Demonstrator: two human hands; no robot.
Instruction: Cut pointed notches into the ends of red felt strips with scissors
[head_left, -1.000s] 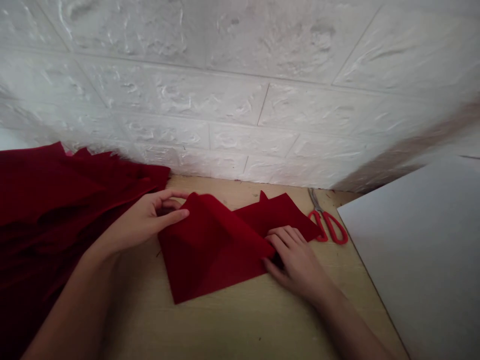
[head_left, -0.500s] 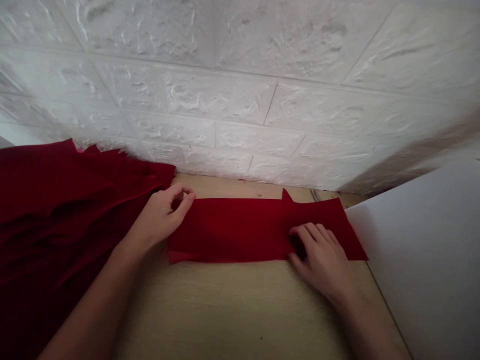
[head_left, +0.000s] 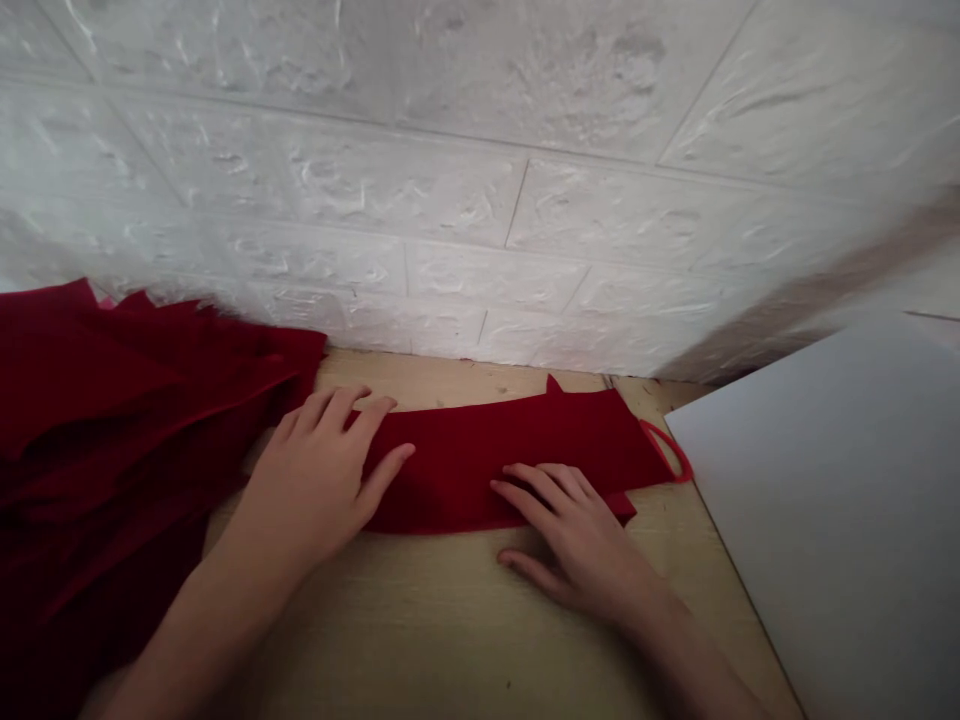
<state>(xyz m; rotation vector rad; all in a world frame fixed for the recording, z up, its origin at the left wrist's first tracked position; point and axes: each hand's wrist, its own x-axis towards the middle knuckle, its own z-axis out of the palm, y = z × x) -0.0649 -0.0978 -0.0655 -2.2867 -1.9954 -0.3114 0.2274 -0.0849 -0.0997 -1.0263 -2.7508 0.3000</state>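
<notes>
A long strip of red fabric (head_left: 457, 460) lies on the pale wooden table top, close to the wall. Its right end narrows, and a thin red loop (head_left: 679, 452) sticks out there. A small pointed tab rises from its upper edge. My left hand (head_left: 326, 465) rests over the strip's left end, fingers spread, hiding that end. Over the lower edge, right of the middle, is my right hand (head_left: 566, 525), its fingers stretched out and thumb apart. Neither hand pinches the fabric.
A heap of dark red fabric (head_left: 127, 430) covers the left side. Behind the table top (head_left: 420, 610) stands a white brick-patterned wall (head_left: 360, 190). A white panel (head_left: 810, 500) bounds the right side, reaching the table's edge.
My left hand has gone from a pinch at the strip's upper left corner to spread fingers. My right hand has moved left and opened. The strip's right end now lies differently, showing the loop.
</notes>
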